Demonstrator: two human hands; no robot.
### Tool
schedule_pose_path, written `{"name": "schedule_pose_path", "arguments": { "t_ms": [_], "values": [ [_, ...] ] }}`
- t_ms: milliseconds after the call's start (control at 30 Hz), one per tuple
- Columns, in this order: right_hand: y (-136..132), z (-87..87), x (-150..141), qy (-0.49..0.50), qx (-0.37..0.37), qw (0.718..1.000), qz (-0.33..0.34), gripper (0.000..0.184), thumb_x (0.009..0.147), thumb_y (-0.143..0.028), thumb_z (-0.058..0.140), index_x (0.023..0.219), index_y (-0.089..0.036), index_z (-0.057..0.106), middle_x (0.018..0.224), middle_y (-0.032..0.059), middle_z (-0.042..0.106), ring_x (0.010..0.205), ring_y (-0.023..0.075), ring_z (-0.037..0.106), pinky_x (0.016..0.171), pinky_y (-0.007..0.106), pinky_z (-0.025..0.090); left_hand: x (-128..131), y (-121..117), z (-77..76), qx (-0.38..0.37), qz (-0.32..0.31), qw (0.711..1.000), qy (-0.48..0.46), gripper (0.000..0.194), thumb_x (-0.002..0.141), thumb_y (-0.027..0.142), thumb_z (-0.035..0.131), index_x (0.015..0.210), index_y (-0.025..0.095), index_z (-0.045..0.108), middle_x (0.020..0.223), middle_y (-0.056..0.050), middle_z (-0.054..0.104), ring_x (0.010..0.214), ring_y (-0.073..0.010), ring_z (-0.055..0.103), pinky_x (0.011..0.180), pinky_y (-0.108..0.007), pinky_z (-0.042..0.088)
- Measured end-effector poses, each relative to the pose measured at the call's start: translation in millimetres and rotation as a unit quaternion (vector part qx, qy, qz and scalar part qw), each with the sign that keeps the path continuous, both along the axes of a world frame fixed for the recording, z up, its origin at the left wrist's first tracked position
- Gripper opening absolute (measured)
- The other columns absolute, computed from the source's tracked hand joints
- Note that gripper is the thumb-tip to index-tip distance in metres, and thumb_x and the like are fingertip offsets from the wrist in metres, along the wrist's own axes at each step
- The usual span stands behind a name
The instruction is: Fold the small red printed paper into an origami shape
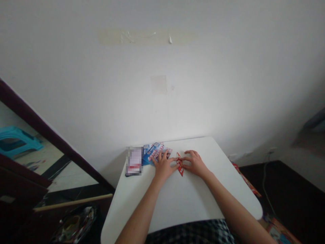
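Observation:
A small piece of red printed paper (180,169), folded to narrow points at both ends, lies on the white table (177,200). My left hand (164,165) has its thumb and index finger at the paper's left edge, while its other fingers reach over the printed sheets. From the other side, my right hand (195,163) closes its thumb and index finger on the same paper. Just beyond my left fingers are blue printed leaflets (149,154), partly hidden by that hand. Left of them lies a phone-like flat object (134,162), its face pixelated.
A white wall (162,112) rises right behind the table. On the left, a blue plastic stool (20,142) shows past a dark door frame, with a bag-lined bin (76,223) on the floor below. Red printed papers (246,179) and a cable (264,179) are at the right.

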State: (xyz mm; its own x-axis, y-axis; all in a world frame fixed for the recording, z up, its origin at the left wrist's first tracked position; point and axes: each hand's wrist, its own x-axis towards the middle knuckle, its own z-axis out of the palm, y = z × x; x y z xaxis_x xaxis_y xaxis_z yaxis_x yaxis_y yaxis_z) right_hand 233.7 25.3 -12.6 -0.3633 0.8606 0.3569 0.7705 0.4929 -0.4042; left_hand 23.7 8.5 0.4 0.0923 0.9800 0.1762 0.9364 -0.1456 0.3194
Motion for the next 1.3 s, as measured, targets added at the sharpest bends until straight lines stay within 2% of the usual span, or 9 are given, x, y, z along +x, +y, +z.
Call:
{"name": "schedule_pose_path", "arguments": {
  "t_ms": [333,700,900,1033,1167,1233,1300],
  "values": [
    [0.7,-2.0,4.3,0.002,-0.003,1.0,0.024,0.041,0.078,-0.048,0.075,0.118,-0.04,0.07,0.131,0.0087,0.056,0.127,0.0307,0.046,0.105,0.05,0.041,-4.5,-6.7,3.0,-0.03,-0.013,0.999,0.022,0.056,0.071,0.073,0.064,0.125,0.058,0.059,0.162,0.001,0.03,0.148,-0.0443,0.018,0.107,-0.082,0.001],
    [-6.0,4.5,7.2,-0.016,-0.004,0.999,0.051,0.059,0.071,-0.057,0.078,0.125,-0.038,0.065,0.134,0.0096,0.051,0.128,0.0316,0.045,0.107,0.051,0.04,-8.9,-5.0,3.5,-0.058,-0.029,0.997,0.044,0.063,0.072,0.077,0.058,0.132,0.061,0.049,0.165,0.001,0.023,0.15,-0.044,0.011,0.105,-0.083,-0.001],
    [-9.7,4.3,6.4,-0.037,-0.007,0.998,0.044,0.067,0.067,-0.061,0.077,0.127,-0.033,0.061,0.137,0.0109,0.049,0.132,0.0329,0.041,0.113,0.057,0.03,-7.8,-7.7,3.3,-0.053,-0.027,0.997,0.045,0.064,0.072,0.077,0.058,0.133,0.06,0.049,0.164,0.003,0.025,0.15,-0.044,0.012,0.108,-0.081,0.0],
    [-9.3,2.5,6.4,-0.048,-0.016,0.998,0.042,0.071,0.067,-0.062,0.077,0.129,-0.033,0.058,0.14,0.0116,0.047,0.136,0.0337,0.038,0.116,0.061,0.023,-5.6,-9.0,-0.2,-0.01,-0.032,0.998,0.05,0.062,0.071,0.076,0.062,0.129,0.059,0.054,0.161,0.0,0.031,0.149,-0.0414,0.016,0.107,-0.081,-0.004],
    [-7.4,-0.6,8.3,-0.043,-0.028,0.998,0.047,0.081,0.063,-0.065,0.079,0.133,-0.032,0.056,0.142,0.0123,0.047,0.138,0.0348,0.038,0.117,0.063,0.02,-5.8,-8.7,-2.9,0.006,-0.038,0.998,0.043,0.065,0.071,0.073,0.064,0.133,0.057,0.051,0.158,-0.002,0.036,0.148,-0.0392,0.02,0.108,-0.08,-0.006],
    [-5.2,-2.2,10.6,-0.028,-0.029,0.998,0.056,0.08,0.064,-0.065,0.079,0.133,-0.031,0.057,0.141,0.0123,0.049,0.136,0.0344,0.04,0.117,0.062,0.022,-6.2,-8.8,-2.3,0.006,-0.037,0.999,0.038,0.067,0.071,0.073,0.065,0.134,0.056,0.051,0.158,-0.003,0.036,0.147,-0.0393,0.02,0.108,-0.08,-0.006],
    [-2.2,-3.4,13.3,0.0,-0.025,0.998,0.063,0.066,0.072,-0.06,0.076,0.13,-0.032,0.059,0.138,0.0114,0.053,0.134,0.0324,0.043,0.115,0.059,0.028,-6.2,-9.2,-0.3,0.0,-0.036,0.999,0.034,0.065,0.071,0.073,0.065,0.133,0.054,0.054,0.158,-0.003,0.036,0.147,-0.0403,0.02,0.109,-0.079,-0.006]
  ]
}}
